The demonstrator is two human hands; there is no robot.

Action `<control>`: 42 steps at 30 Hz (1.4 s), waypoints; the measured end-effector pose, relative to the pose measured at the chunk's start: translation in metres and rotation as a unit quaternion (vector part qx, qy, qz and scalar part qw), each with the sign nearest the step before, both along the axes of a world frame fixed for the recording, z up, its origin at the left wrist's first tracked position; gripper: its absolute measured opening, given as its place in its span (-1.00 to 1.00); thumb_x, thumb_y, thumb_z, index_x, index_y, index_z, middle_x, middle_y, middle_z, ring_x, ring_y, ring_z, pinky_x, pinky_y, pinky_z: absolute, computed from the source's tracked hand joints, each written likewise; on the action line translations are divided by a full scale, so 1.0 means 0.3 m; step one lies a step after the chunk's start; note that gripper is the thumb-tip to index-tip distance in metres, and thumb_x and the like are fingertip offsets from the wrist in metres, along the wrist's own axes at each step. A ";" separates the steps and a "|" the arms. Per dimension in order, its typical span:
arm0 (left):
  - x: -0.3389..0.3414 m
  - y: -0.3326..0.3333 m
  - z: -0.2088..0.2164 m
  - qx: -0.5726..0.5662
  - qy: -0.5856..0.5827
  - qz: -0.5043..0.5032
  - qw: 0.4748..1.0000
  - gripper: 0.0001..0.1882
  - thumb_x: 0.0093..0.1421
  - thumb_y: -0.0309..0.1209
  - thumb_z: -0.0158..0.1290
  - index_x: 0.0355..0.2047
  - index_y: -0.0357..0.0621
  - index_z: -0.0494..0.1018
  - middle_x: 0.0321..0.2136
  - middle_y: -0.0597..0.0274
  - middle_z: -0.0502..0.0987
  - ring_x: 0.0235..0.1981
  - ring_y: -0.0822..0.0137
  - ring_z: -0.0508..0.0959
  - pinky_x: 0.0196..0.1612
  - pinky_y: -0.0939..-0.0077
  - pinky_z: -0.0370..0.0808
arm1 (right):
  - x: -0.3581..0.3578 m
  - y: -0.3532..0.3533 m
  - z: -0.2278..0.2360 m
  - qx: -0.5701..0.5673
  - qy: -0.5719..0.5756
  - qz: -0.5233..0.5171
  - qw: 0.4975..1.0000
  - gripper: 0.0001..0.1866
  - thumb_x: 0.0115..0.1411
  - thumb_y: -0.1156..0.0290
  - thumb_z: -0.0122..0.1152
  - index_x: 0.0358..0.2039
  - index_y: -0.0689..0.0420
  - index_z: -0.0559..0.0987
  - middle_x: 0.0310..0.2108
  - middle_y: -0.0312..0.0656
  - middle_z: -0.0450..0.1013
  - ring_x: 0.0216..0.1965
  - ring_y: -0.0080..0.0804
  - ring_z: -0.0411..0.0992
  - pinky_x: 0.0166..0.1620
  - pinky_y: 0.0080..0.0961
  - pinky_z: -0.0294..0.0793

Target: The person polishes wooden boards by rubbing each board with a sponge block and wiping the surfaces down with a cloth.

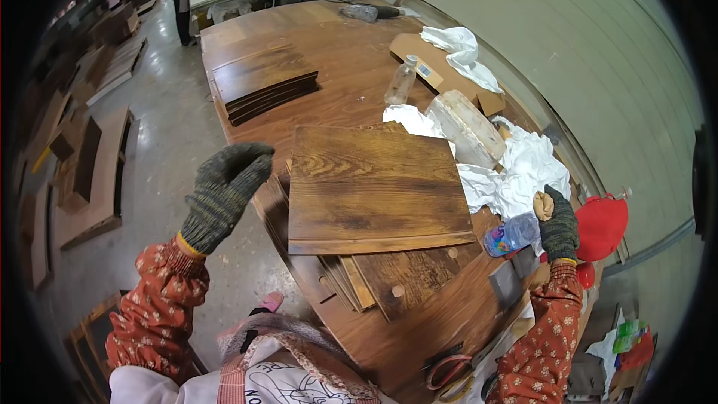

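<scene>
A dark wood-grain panel (378,191) lies on top of other panels in front of me. My left hand (228,191), in a dark grey knitted glove, is raised beside the panel's left edge. Its fingers are stretched out close together, and nothing shows in it. Over at the right, my right hand (559,230), gloved the same way, is closed on a small tan wad (544,206); I cannot tell its material. That hand is beside a clear plastic bottle (512,235) lying on its side and crumpled white cloth (532,164). Beneath the top panel, another brown panel (419,280) sticks out.
A stack of panels (265,78) sits at the table's far left. A glass bottle (402,81), a cloudy plastic container (467,129) and cardboard (441,67) stand along the right. Red-handled scissors (449,371) lie near me; a red round object (602,227) is by my right hand.
</scene>
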State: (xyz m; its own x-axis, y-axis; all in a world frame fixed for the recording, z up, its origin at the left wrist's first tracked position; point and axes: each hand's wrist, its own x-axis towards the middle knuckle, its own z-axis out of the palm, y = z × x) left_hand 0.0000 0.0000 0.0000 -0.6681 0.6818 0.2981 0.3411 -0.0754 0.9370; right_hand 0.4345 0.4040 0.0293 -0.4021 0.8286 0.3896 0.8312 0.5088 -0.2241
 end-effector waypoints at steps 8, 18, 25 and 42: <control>-0.112 0.359 0.084 0.061 0.357 -0.093 0.927 -0.63 0.23 -0.27 0.25 -0.05 -0.24 0.55 -0.17 0.03 0.62 -0.12 0.13 0.62 -0.01 0.27 0.54 | 0.055 -0.202 0.095 0.061 0.356 0.105 0.927 -0.62 0.35 0.57 -0.04 0.16 0.21 0.46 0.01 -0.19 0.49 0.02 -0.45 0.46 0.10 -0.58 0.46; 0.002 0.480 0.081 -0.131 0.459 -0.179 0.860 -0.48 0.38 -0.05 -0.08 0.12 -0.24 0.39 -0.11 -0.15 0.55 -0.07 -0.12 0.55 0.00 -0.03 0.45 | -0.634 -0.831 -0.038 0.140 -0.104 0.167 0.970 -0.62 0.27 0.42 0.12 0.11 0.17 0.50 0.03 0.03 0.48 0.14 -0.11 0.42 0.34 -0.11 0.21; -0.004 0.484 0.096 -0.137 0.468 -0.200 0.850 -0.52 0.38 -0.11 -0.07 0.05 -0.29 0.42 -0.22 -0.15 0.58 -0.15 -0.09 0.57 -0.09 0.00 0.47 | -0.885 -1.191 0.031 -0.031 -0.007 0.234 0.972 -0.56 0.14 0.15 0.19 -0.04 0.12 0.56 0.01 0.03 0.42 0.20 0.08 0.28 0.30 0.05 0.16; -0.014 0.476 0.079 -0.052 0.492 -0.177 0.851 -0.64 0.32 -0.18 0.03 -0.07 -0.21 0.48 -0.23 -0.10 0.57 -0.14 -0.10 0.55 -0.10 0.02 0.46 | -0.288 -0.669 -0.111 0.020 0.120 -0.085 0.989 -0.75 0.39 0.35 0.09 -0.01 0.19 0.54 -0.24 -0.19 0.55 -0.16 -0.30 0.54 -0.09 -0.38 0.52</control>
State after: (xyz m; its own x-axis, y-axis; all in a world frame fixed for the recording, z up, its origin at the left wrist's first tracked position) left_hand -0.0042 0.1428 0.0236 0.1223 0.8454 0.5200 0.9375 -0.2703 0.2191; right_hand 0.3482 0.2033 -0.0041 -0.1504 0.8578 0.4914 0.8308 0.3791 -0.4075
